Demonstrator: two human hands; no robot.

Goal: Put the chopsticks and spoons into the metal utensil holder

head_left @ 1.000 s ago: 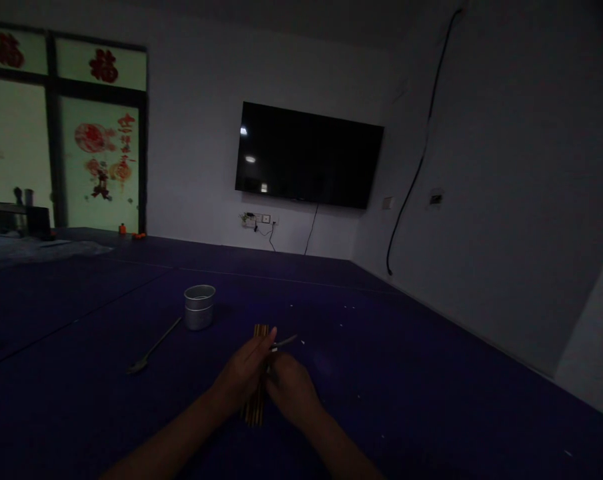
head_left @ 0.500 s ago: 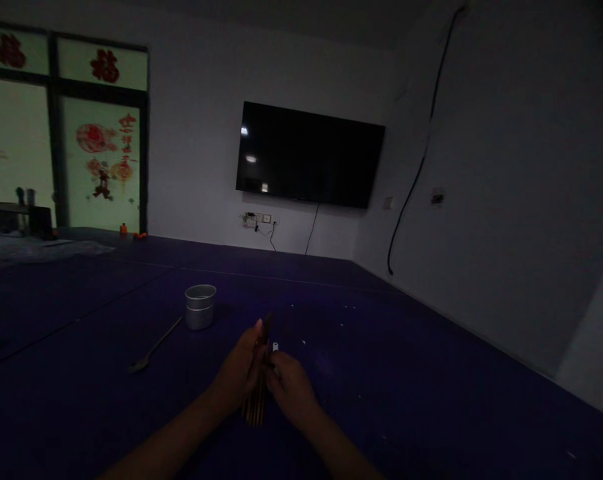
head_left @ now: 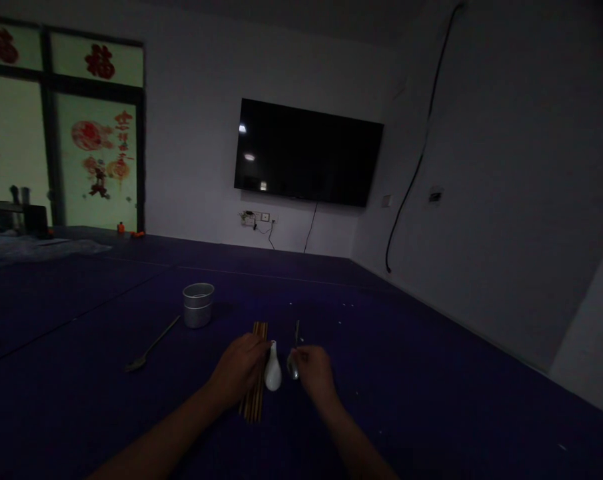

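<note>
Chopsticks (head_left: 252, 407) and white spoon (head_left: 273, 376) lying alongside, metal spoon (head_left: 294, 370) not yet released!
Well in from the purple surface's (head_left: 431, 373) far edge: left hand (head_left: 238, 368) over the chopsticks, grip unclear; right hand (head_left: 315, 372) pinching the metal spoon.

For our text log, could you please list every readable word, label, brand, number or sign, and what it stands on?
"福": red, on the left pale-green upper glass pane.
"福": red, on the right pale-green upper pane.
Red writing on the pale-green lower glass pane: too blurred.
Glossy white spoon: none readable.
</note>
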